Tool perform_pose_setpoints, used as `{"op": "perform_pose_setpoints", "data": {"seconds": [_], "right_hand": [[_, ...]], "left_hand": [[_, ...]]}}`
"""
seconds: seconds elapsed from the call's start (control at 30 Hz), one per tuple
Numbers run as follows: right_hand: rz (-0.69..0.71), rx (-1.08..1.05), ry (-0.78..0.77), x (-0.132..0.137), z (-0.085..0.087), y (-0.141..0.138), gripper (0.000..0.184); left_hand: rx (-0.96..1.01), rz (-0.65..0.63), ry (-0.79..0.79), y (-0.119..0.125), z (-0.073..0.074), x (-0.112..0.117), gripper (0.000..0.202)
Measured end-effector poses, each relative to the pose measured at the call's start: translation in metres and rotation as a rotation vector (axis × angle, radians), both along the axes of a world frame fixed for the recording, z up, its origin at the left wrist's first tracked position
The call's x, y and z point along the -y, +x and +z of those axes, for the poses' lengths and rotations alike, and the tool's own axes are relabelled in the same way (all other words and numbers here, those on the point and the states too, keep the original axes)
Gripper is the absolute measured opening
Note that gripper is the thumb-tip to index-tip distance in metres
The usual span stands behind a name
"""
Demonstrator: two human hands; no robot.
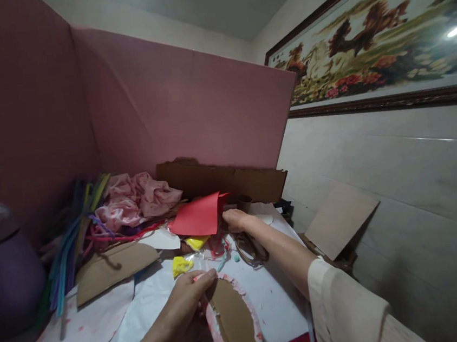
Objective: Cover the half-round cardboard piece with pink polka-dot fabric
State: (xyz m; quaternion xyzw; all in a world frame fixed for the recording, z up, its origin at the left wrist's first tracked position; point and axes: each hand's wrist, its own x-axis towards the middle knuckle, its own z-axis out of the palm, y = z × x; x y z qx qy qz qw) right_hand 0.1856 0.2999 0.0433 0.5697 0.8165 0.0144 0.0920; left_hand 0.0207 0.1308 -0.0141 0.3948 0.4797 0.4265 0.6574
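My left hand [187, 300] grips the top edge of a cardboard cut-out [234, 323] rimmed with pink and white material, holding it near the table's front. My right hand [236, 219] reaches forward and holds a folded red paper sheet [198, 216] by its right corner, lifting it a little above the clutter. Yellow scraps [181, 264] and a clear plastic wrapper lie between the two hands. White paper [152, 304] covers the table under them.
Crumpled pink tissue [137, 199] and a bundle of coloured pipe cleaners [69, 247] lie at the back left. Brown cardboard pieces [112, 267] lie left; a cardboard box [229, 179] stands against the pink partition [180, 100]. A purple pot [5, 265] sits far left. Scissors [251, 247] lie under my right forearm.
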Motion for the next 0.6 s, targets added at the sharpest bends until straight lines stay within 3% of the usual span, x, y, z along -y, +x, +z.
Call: {"op": "perform_pose_setpoints", "data": {"seconds": [0.2, 0.43, 0.6], "right_hand": [[-0.142, -0.04, -0.011, 0.001, 0.018, 0.018, 0.03], [-0.364, -0.135, -0.008, 0.023, -0.01, 0.036, 0.031], [-0.445, -0.123, -0.023, 0.031, -0.011, 0.054, 0.03]], "left_hand": [[-0.011, 0.002, 0.003, -0.004, 0.004, 0.0, 0.043], [-0.021, -0.015, 0.009, -0.001, 0.011, 0.006, 0.044], [-0.025, -0.015, 0.022, -0.002, 0.013, 0.008, 0.043]]}}
